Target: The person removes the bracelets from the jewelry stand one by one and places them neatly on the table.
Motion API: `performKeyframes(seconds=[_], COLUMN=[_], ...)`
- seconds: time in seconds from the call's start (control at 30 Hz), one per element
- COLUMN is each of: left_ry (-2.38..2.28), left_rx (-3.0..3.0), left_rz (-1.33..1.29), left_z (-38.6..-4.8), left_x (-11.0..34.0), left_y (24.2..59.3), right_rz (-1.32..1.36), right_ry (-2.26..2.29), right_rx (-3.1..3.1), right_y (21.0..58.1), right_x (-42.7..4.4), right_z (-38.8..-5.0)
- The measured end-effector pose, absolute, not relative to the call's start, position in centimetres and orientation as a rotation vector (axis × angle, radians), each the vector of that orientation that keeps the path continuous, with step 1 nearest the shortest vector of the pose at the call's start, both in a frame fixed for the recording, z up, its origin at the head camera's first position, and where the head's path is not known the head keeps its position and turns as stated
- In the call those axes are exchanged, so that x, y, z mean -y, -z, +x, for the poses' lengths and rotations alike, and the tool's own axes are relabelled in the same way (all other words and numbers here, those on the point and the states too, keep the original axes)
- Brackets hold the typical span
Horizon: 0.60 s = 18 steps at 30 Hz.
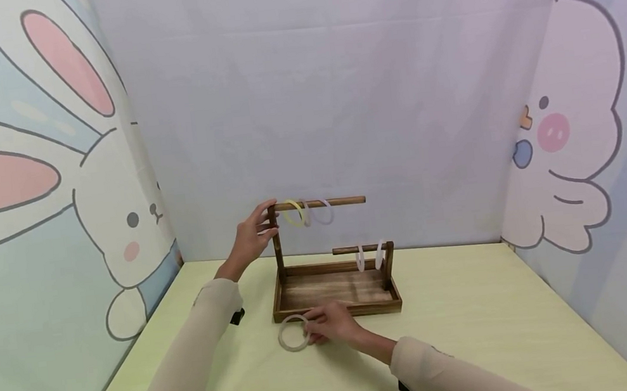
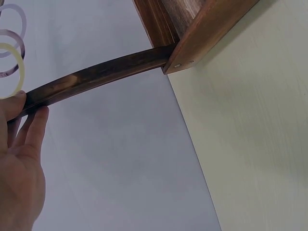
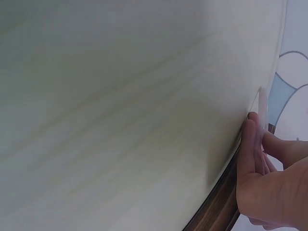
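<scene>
A wooden stand (image 1: 340,312) with a tray base and two horizontal bars stands on the table. My left hand (image 1: 249,237) grips the top of its tall left post (image 2: 96,77) between thumb and fingers. From the upper bar (image 1: 348,201) hang a yellow bangle (image 1: 302,217), a brownish one (image 1: 307,214) and a lavender one (image 1: 331,211). Two pale bangles, one whitish (image 1: 380,256) and one pinkish (image 1: 358,258), hang on the lower bar. My right hand (image 1: 334,322) pinches a beige bangle (image 1: 281,339) by its right side, in front of the tray; the right wrist view shows this bangle (image 3: 262,108) edge-on.
A pale yellow cloth (image 1: 475,318) covers the table. Behind it rises a plain grey-lilac backdrop (image 1: 337,91). Side panels carry a printed rabbit (image 1: 114,210) on the left and a chick (image 1: 578,97) on the right.
</scene>
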<state>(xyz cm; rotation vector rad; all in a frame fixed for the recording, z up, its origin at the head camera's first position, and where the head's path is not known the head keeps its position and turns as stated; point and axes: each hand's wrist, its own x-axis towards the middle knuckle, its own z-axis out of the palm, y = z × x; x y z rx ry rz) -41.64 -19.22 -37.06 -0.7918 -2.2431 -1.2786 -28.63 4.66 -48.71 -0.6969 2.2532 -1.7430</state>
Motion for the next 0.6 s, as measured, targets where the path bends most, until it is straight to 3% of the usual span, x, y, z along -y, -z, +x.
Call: performKeyframes(seconds=[0.6], left_ry=[1.306], left_rx=[2.264], left_rz=[-0.76], left_z=[-41.38], left_x=[19.17], left_y=[37.02], right_rz=[-0.538], right_ry=[1.89], right_rx=[-2.274], right_y=[49.02], right_x=[-3.66], right_z=[-27.97])
